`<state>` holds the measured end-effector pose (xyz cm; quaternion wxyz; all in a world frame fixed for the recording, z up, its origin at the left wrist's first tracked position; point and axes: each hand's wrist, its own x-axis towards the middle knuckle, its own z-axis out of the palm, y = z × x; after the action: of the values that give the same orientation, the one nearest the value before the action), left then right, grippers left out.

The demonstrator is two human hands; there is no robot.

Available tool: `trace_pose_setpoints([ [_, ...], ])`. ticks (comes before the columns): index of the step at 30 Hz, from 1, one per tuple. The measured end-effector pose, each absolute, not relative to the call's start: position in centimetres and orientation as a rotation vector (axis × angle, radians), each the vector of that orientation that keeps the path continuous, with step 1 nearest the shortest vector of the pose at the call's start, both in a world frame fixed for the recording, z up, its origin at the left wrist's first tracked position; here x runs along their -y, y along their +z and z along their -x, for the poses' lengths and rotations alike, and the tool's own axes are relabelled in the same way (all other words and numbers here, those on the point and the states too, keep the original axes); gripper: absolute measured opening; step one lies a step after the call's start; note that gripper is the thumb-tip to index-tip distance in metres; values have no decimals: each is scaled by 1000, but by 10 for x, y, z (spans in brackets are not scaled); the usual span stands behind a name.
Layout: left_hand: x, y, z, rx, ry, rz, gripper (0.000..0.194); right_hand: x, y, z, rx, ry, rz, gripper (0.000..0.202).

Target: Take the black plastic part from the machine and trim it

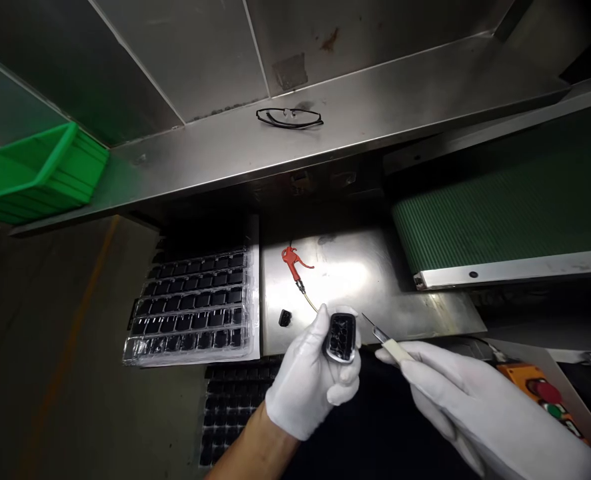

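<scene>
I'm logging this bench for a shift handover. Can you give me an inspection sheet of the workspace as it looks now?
Surface: steel bench plate, glare in the middle.
Job's things: small black part in the left hand; thin blade tool in the right hand.
Clutter: loose black part; red air gun; clear trays of black parts.
Hands: both in white gloves, each shut on its item.
Cables: thin hose from the air gun.
Surroundings: glasses on the steel shelf; green bin; green conveyor belt; orange button box.
</scene>
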<state>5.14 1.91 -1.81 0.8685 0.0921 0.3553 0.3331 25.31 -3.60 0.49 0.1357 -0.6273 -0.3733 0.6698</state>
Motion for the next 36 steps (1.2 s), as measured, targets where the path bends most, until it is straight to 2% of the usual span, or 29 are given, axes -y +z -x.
trace_pose_setpoints([
  [4,-12,-35,-27,-903,717,-422,45,31,-32,-259,1091,1908,1786,56],
  [7,-3,-55,-2,-1141,738,-508,46,20,-104,-265,1158,1792,1878,47],
  [9,3,-66,12,-1239,746,-464,42,11,-163,-265,1398,1628,2168,38],
  [11,10,-74,23,-1268,758,-403,40,0,-216,-260,1502,1581,2258,29],
  [14,18,-77,33,-1272,812,-324,38,-24,-267,-247,1666,1513,2325,21],
  [17,26,-77,43,-1294,898,-260,34,-52,-278,-238,1860,1376,2339,20],
  [23,48,-83,64,-1251,1077,-92,28,-81,-255,-221,2126,764,2296,23],
  [30,57,-77,78,-1006,1405,423,10,-95,-260,-116,2319,844,1976,29],
  [36,54,-47,98,-791,1395,320,16,-159,-278,-57,2171,837,2195,59],
])
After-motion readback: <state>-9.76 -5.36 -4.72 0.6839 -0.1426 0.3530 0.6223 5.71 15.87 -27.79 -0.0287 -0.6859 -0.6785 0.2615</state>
